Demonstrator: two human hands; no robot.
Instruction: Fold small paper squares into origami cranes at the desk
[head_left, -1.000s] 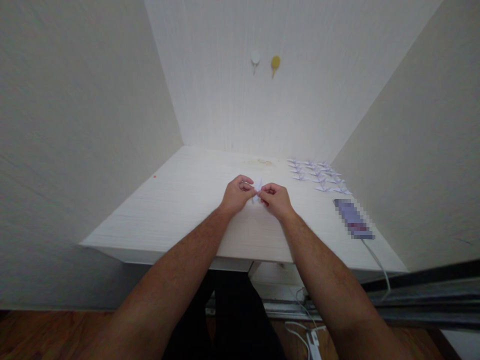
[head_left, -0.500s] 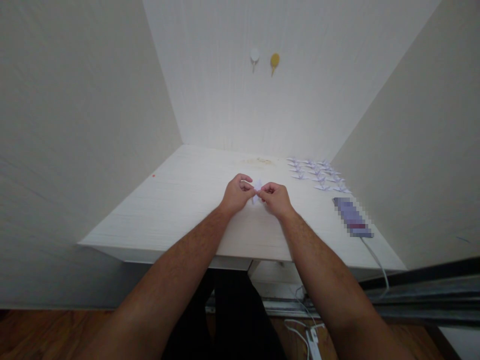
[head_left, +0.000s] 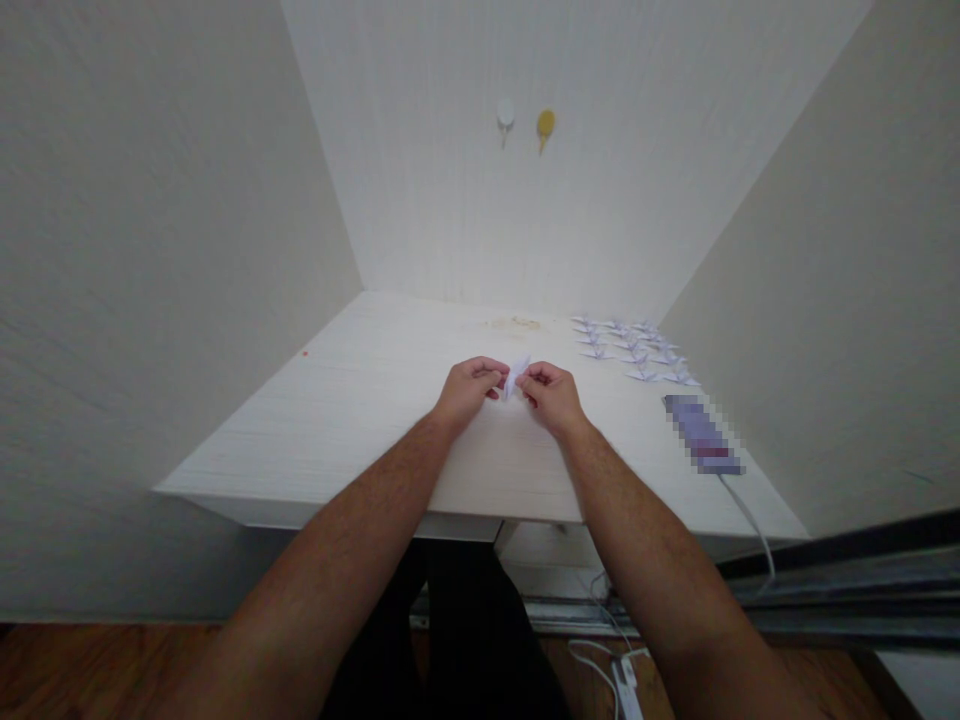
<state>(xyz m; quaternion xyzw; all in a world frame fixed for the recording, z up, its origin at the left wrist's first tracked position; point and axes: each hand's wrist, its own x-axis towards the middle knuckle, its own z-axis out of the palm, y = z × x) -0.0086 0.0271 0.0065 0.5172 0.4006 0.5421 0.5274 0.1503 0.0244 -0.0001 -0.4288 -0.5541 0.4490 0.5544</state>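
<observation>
Both of my hands meet over the middle of a white table. My left hand and my right hand each pinch one side of a small folded piece of pale lilac paper, held just above the tabletop. The fingers of both hands are curled closed on it. Most of the paper is hidden between my fingertips.
Several small folded lilac paper cranes stand in rows at the table's far right. A blurred phone lies near the right edge with a white cable running off the table. Two hooks hang on the back wall.
My hands stay together at the same spot. The folded paper has tilted slightly between my fingertips, and my left fingers have curled lower.
</observation>
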